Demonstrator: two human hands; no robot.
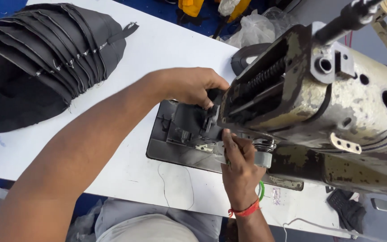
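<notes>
My left hand (192,85) reaches across the white table and grips a small dark fabric piece (189,121) at the needle area of an old worn sewing machine (319,94). My right hand (238,166), with a red thread band on its wrist, comes up from below; its fingers pinch the near edge of the same piece right beside the machine's presser foot. The needle itself is hidden behind the machine head. The fabric lies on the machine's dark metal bed plate (171,150).
A stack of sewn dark fabric pieces (45,58) lies at the table's far left. Clear plastic bags (256,27) sit beyond the machine. A black object (346,206) rests near the table's (135,175) front right edge. A loose thread trails on the table in front of the plate.
</notes>
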